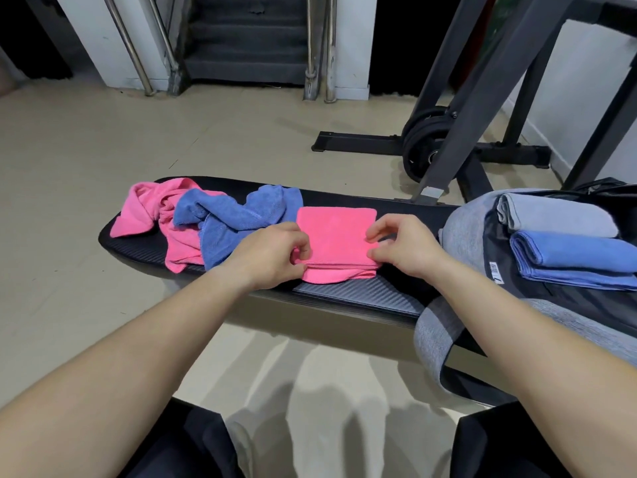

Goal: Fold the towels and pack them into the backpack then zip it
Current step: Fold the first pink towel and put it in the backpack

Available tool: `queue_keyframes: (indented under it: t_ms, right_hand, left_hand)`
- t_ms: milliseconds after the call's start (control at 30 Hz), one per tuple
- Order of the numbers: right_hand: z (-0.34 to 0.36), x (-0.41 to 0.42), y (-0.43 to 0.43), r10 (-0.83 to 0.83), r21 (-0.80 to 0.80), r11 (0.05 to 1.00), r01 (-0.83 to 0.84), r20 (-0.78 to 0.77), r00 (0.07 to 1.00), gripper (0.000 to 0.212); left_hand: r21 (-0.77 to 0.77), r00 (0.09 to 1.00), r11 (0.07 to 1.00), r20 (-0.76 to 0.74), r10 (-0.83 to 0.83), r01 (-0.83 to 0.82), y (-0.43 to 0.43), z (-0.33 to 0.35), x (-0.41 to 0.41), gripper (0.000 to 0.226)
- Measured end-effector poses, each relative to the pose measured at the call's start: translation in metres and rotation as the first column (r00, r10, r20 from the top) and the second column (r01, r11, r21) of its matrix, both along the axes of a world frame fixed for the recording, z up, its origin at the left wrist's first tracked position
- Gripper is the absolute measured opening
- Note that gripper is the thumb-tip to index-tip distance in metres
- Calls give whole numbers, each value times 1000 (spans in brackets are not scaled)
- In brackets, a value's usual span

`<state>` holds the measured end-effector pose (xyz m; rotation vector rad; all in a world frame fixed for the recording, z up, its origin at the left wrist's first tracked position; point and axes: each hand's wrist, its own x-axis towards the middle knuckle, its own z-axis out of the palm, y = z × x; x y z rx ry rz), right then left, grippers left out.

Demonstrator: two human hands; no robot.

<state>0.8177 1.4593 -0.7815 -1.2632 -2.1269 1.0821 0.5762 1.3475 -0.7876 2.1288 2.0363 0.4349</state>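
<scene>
Beige tile floor (103, 139), white walls (351, 39), blk stairs (246, 39).

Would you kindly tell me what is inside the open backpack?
A folded grey towel and a folded blue towel lie in the backpack; anything beneath them is hidden.

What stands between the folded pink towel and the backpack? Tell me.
Nothing visible. The left hand and right hand pinch the folded pink towel; only bare bench separates it from the open backpack, which holds a grey towel and a blue towel.
</scene>
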Motion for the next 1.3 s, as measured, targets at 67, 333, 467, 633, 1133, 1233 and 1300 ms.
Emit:
queue_keyframes:
  t_ms: [67,333,467,633,1133,1233,1300]
  right_hand:
    - [-2,-1,-4,39,41,998,-44,98,994,25]
    - [-3,-6,-2,64,212,971,-113,228,971,27]
    - [-4,-3,3,-54,212,977,-1,255,965,25]
    - [-1,9,0,78,208,969,-133,252,964,16]
    - [-2,8,-1,177,282,936,-212,144,974,41]
    - [2,7,-1,192,272,937,-219,122,974,39]
    - [3,6,-3,209,251,937,-242,152,966,47]
  left_hand:
    - [-19,997,1000,-76,8,-9,-1,0,2,9]
    - [66,954,990,-281,-101,124,6,-1,48,52]
    - [-6,969,994,-222,-104,105,14,-2,51,49]
    - [39,974,990,-186,-128,138,14,0,49,35]
    - [-40,942,992,311,130,-123,23,4,31,14]
    - [-54,929,989,340,147,-137,24,3,31,15]
    - [-66,916,986,366,165,-152,25,3,31,15]
